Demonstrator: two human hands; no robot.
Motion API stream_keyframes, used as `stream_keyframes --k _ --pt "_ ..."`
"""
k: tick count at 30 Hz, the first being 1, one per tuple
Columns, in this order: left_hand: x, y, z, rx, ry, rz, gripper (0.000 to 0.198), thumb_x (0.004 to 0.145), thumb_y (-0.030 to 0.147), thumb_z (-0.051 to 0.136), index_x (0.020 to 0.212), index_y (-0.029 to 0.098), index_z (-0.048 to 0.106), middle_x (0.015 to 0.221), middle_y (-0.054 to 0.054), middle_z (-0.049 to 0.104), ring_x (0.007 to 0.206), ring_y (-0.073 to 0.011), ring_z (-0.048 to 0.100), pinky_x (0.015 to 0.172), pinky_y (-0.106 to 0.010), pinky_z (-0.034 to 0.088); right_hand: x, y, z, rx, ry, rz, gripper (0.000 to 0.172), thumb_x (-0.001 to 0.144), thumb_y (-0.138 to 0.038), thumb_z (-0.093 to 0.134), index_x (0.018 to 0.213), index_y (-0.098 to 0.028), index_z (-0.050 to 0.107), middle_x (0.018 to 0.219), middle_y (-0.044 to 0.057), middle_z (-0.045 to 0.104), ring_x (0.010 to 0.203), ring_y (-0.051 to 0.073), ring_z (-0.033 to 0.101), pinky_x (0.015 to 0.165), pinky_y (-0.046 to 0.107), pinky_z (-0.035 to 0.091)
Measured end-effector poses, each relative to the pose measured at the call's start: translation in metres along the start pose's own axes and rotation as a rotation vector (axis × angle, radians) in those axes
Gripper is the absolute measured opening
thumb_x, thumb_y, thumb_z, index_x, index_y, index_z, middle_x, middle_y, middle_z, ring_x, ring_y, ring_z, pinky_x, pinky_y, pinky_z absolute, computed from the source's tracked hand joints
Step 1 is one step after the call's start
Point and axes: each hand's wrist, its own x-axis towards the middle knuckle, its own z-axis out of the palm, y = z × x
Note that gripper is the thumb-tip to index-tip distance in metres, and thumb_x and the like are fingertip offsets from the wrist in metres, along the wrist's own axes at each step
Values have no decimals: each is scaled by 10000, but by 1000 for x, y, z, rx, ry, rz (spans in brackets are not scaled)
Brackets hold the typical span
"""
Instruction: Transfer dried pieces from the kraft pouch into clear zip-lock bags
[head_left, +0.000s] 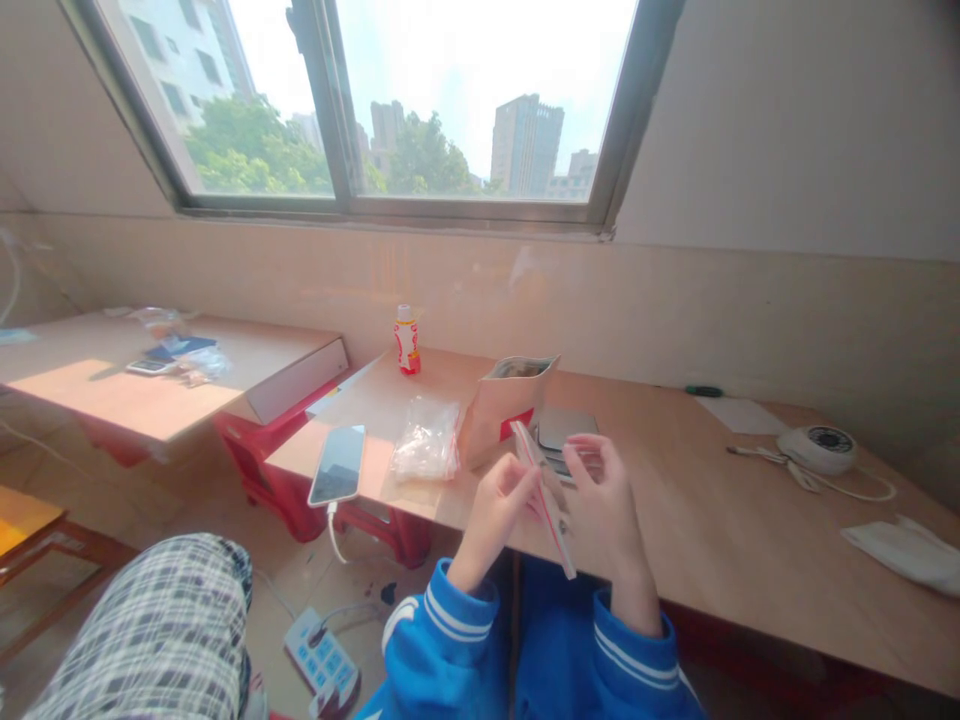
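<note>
My left hand (pixel 501 505) pinches a small clear zip-lock bag (pixel 556 535) near its red-striped edge. The bag stands tilted between my two hands, above the front edge of the table. Just right of it is my right hand (pixel 611 500), raised with its fingers bent together; what they hold, if anything, is too small to make out. Behind the hands stands a brown paper pouch (pixel 487 415) with a red patch, its top open. A flat silver-grey object (pixel 570 430) lies beside the pouch, partly hidden by my right hand.
Left of the pouch lie a pile of clear plastic bags (pixel 426 440) and a charging phone (pixel 337 465). A red-and-white bottle (pixel 407 342) stands behind. At right are a white dome camera (pixel 817 448) and white cloth (pixel 907 552). A power strip (pixel 322 660) is on the floor.
</note>
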Motion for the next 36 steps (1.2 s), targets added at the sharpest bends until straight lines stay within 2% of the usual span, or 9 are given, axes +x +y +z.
stream_keyframes --k 2,4,11,18,25,27,30,31,36 --pt "3 -4 -1 26 108 56 404 752 546 624 667 190 454 609 31 535 581 -123 536 578 -241 431 -7 -8 1 97 -299 41 274 802 -460 589 886 -198 605 809 40 653 769 196 611 714 328 496" --pt "5 -8 -3 57 196 104 399 765 536 619 660 189 451 613 38 505 593 -113 504 597 -233 410 -13 -13 4 119 -450 57 285 782 -466 629 883 -200 621 772 26 666 737 188 626 690 311 506" --pt "5 -11 -8 74 226 228 420 829 591 495 681 202 438 628 47 441 598 -107 433 636 -231 385 -15 -22 6 93 -483 38 308 765 -471 648 774 -168 699 775 65 723 743 227 677 673 326 529" --pt "2 -10 -7 108 168 258 342 879 500 475 718 198 471 648 40 472 602 -109 441 621 -232 371 -15 -22 4 60 -406 -42 270 805 -422 604 710 -179 673 673 27 698 619 173 644 583 263 496" --pt "-3 -8 -1 257 253 332 269 918 418 421 774 203 490 707 15 511 636 -126 473 616 -240 373 -18 -20 19 8 -220 -133 200 797 -351 588 677 -195 622 629 3 647 551 141 587 520 235 471" --pt "-6 -9 -2 273 283 353 287 921 419 410 737 205 463 686 17 485 636 -129 461 614 -242 368 -15 -15 16 -35 -85 -134 198 790 -337 586 650 -197 590 613 -5 626 552 138 576 542 238 471" --pt "-10 -5 -7 275 347 332 320 901 444 444 685 210 419 625 37 417 600 -121 426 598 -237 356 -8 -4 2 -26 208 -68 225 764 -356 609 627 -206 513 534 -29 567 501 137 554 531 245 463" --pt "-11 -3 -9 273 343 315 335 890 454 462 668 209 409 608 42 400 588 -117 416 592 -234 353 -6 -2 -4 6 250 -35 231 757 -377 621 646 -205 512 527 -30 566 491 142 562 517 248 463" --pt "-11 6 -19 161 176 260 408 869 518 469 617 200 428 559 44 402 540 -103 400 562 -229 354 -5 -9 -14 165 186 30 292 759 -463 643 757 -179 571 673 22 658 502 147 611 491 250 484"
